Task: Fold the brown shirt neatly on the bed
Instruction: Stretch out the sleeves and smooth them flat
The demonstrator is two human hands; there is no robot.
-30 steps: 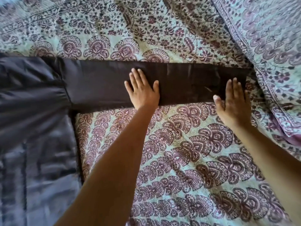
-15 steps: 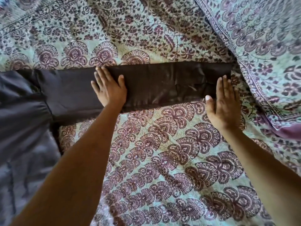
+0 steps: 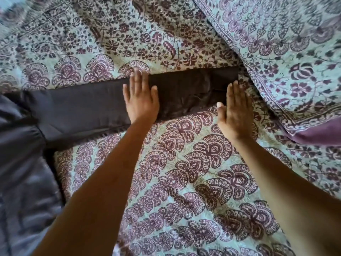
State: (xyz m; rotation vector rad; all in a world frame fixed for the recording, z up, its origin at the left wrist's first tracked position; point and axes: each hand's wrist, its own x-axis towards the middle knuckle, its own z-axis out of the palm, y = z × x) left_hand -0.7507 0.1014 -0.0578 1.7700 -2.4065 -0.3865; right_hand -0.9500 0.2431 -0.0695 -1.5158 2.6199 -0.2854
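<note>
Bed (image 3: 184,182) fills the view, its patterned spread running out to every edge, with a matching pillow (image 3: 276,52) banked up at 2 o'clock. The shirt (image 3: 22,154) lies on the bed: its body sits out at 9 o'clock, rumpled and only partly in view, running off the left edge toward 7 o'clock. 1 sleeve (image 3: 83,108) stretches straight out from it, crossing just above centre toward 3 o'clock and ending right against the pillow.

Now the hands, both flat with fingers straight, gripping nothing. The left hand (image 3: 141,100) presses palm-down across the middle of the sleeve, fingertips reaching past its far edge. The right hand (image 3: 234,115), at 2 o'clock from centre, lies at the cuff end, partly on the spread; how much cloth sits beneath it I cannot tell.

By my read, this is early going. The sleeve is laid out straight, flat on the left stretch, with creases showing between the 2 hands, so smoothing looks to be the step in hand. No fold shows anywhere in view. Left to do, I judge: bring this sleeve in over the body, treat the other side likewise, then fold the body down into a neat stack.
</note>
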